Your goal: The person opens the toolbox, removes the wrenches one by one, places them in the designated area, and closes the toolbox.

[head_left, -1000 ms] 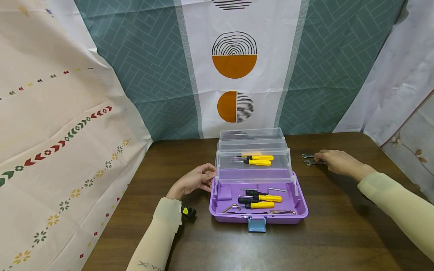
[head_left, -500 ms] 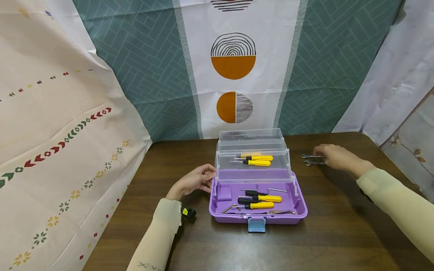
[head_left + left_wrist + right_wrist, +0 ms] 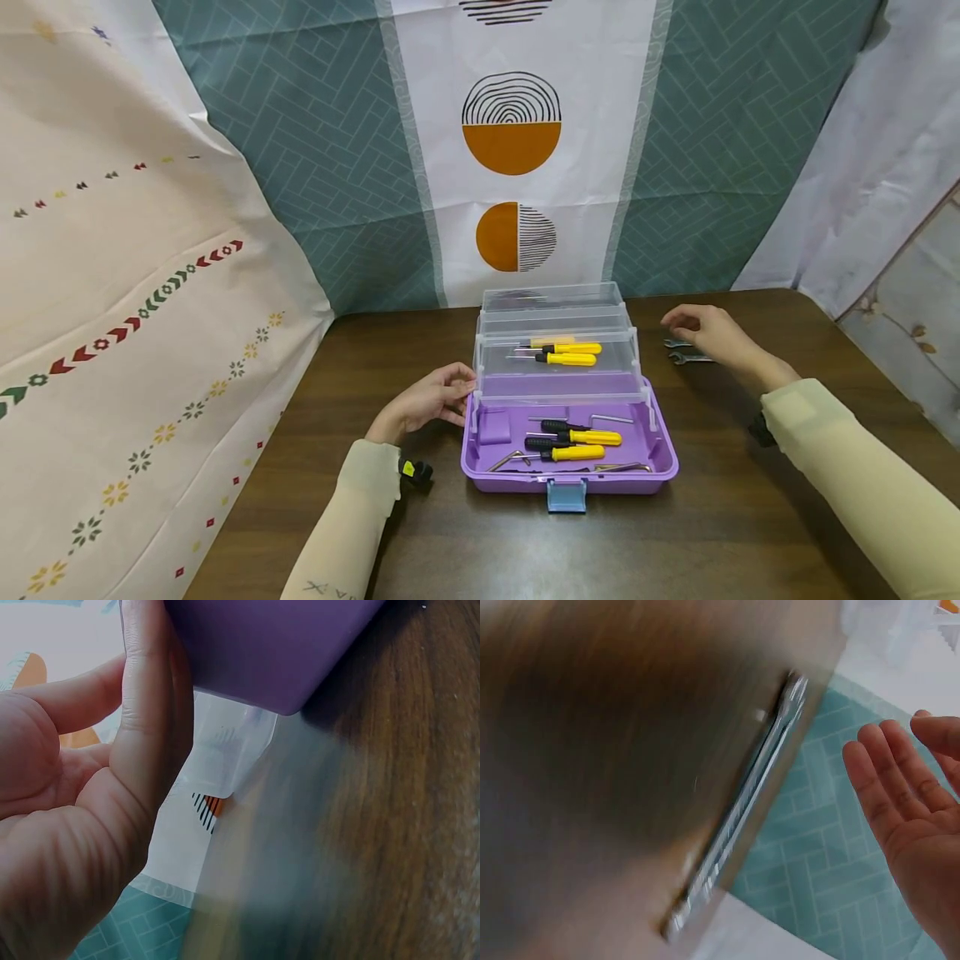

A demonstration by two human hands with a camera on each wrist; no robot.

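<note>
A purple toolbox (image 3: 622, 485) stands with its clear tiered trays (image 3: 558, 385) raised. My left hand (image 3: 427, 404) touches its left side. In the left wrist view, a straight finger lies along the purple wall. My right hand (image 3: 707, 333) hovers above two wrenches (image 3: 691, 358) on the table, its fingers loosely bent. The right wrist view shows that palm (image 3: 930, 847) with nothing in it and the wrenches (image 3: 742, 799) lying apart from it, blurred. Yellow-handled screwdrivers (image 3: 577, 452), black-handled tools and hex keys (image 3: 611, 418) lie in the box bottom.
More yellow-handled screwdrivers (image 3: 566, 359) lie in the clear trays. A blue latch (image 3: 566, 497) hangs at the box front. The brown wooden table (image 3: 420, 533) ends at patterned cloth (image 3: 360, 192) behind and pale cloth (image 3: 150, 350) on the left.
My right hand has come off the wrenches, lifting and shifting left; they stay on the table. My left hand keeps its place at the box. The head view has shifted slightly.
</note>
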